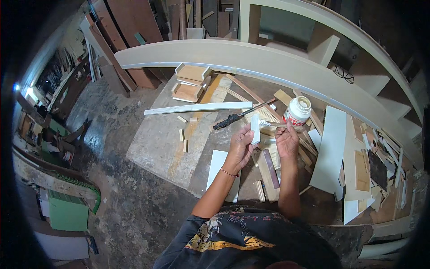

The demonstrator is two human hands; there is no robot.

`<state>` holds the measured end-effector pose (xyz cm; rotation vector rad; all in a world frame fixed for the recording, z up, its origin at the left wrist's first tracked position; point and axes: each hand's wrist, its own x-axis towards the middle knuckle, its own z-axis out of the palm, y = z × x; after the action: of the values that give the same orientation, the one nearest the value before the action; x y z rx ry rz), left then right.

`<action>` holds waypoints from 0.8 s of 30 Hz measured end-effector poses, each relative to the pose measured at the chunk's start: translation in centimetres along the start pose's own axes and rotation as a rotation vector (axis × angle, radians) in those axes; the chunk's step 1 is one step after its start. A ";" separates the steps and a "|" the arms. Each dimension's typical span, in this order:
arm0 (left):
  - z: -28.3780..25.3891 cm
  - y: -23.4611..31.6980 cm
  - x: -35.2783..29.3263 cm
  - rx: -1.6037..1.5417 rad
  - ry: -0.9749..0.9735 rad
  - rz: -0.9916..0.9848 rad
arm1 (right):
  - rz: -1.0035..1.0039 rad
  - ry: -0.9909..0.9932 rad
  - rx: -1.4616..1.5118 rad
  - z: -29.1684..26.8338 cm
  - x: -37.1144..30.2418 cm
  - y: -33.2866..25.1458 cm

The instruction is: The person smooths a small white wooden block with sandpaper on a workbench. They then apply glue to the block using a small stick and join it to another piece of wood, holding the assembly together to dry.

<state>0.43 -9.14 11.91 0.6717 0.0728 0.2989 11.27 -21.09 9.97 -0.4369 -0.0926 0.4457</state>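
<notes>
My left hand (242,142) is closed around a small white-faced strip of board (255,127), held upright above the workbench. In my right hand (287,141) is a thin wooden stick (280,124), pinched between thumb and fingers. White paste, which looks like glue, clings to the stick's left end, close to the strip. Just beyond the right hand stands an open white jar (298,110) with a red-marked label. A dark-handled tool with a long thin shaft (227,121) lies past my left hand. Several small wooden blocks (181,134) are scattered left of it.
Two small wooden trays (192,78) and a long white strip (197,108) lie on the workbench (156,139). Offcuts and white panels (329,152) crowd its right side. A large pale shelf frame (358,76) stands behind, with eyeglasses (344,75) on it. Another person (62,142) sits far left.
</notes>
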 end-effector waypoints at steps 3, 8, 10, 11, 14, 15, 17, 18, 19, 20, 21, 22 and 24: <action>0.3 0.0 -0.1 -0.024 0.006 -0.016 | -0.013 0.000 -0.033 -0.1 0.1 0.0; 1.0 -0.3 -0.3 -0.050 -0.007 -0.041 | -0.042 -0.003 -0.063 0.1 -0.1 0.0; 0.6 -0.5 -0.1 -0.048 -0.030 -0.046 | -0.057 -0.011 -0.083 -0.4 0.2 0.0; 0.5 -0.5 -0.1 -0.048 -0.039 -0.048 | -0.070 -0.006 -0.101 -0.4 0.2 -0.1; 1.5 -0.2 -0.4 -0.018 0.005 -0.054 | -0.110 0.006 -0.131 -0.4 0.3 -0.2; 1.3 -0.3 -0.3 -0.026 -0.021 -0.057 | -0.120 0.008 -0.126 -0.5 0.4 -0.3; 0.7 -0.5 -0.2 -0.041 -0.071 -0.059 | -0.141 0.004 -0.135 -0.5 0.6 -0.3; 0.4 -0.7 -0.1 -0.038 -0.064 -0.062 | -0.155 -0.001 -0.149 -0.4 0.6 -0.4; 0.1 -0.8 0.0 -0.035 -0.060 -0.067 | -0.170 -0.005 -0.162 -0.4 0.6 -0.5; 0.0 -0.9 0.0 -0.031 -0.055 -0.072 | -0.185 0.014 -0.165 -0.4 0.7 -0.6; 0.1 -1.0 0.0 -0.025 -0.040 -0.074 | -0.201 0.032 -0.168 -0.4 0.8 -0.6; 0.3 -0.9 -0.1 -0.020 -0.024 -0.076 | -0.215 0.051 -0.171 -0.4 0.9 -0.6; 0.9 -0.7 -0.3 -0.022 0.002 -0.081 | -0.229 0.096 -0.159 -0.7 1.1 -0.7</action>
<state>0.46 -10.32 12.21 0.6452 0.0980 0.2222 12.71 -21.46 9.63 -0.5957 -0.0841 0.1923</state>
